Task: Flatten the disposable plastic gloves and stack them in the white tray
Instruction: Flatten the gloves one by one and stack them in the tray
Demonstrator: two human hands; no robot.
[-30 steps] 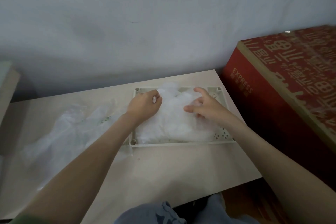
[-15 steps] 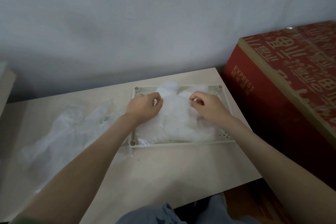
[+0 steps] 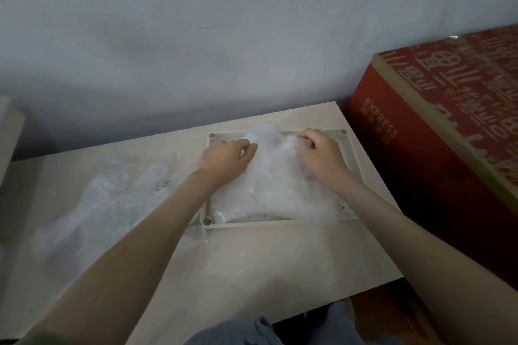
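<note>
A white tray (image 3: 253, 223) lies on the pale table, near its far right corner. A stack of clear plastic gloves (image 3: 276, 190) fills the tray, with the top glove's fingers reaching past the far rim. My left hand (image 3: 224, 159) rests on the stack's left side and pinches the film between thumb and fingers. My right hand (image 3: 322, 155) sits on the right side with fingers curled round a fold of the top glove. A loose heap of more clear gloves (image 3: 106, 204) lies on the table left of the tray.
A big red cardboard box (image 3: 437, 154) printed EXPRESS stands right beside the table. A grey wall runs behind. The table's front edge is close to my knees (image 3: 238, 330). Part of a pale object (image 3: 8, 143) shows at the far left.
My right hand has slid toward the tray's far edge and curled its fingers into the top glove. My left hand has stayed on the stack's left side.
</note>
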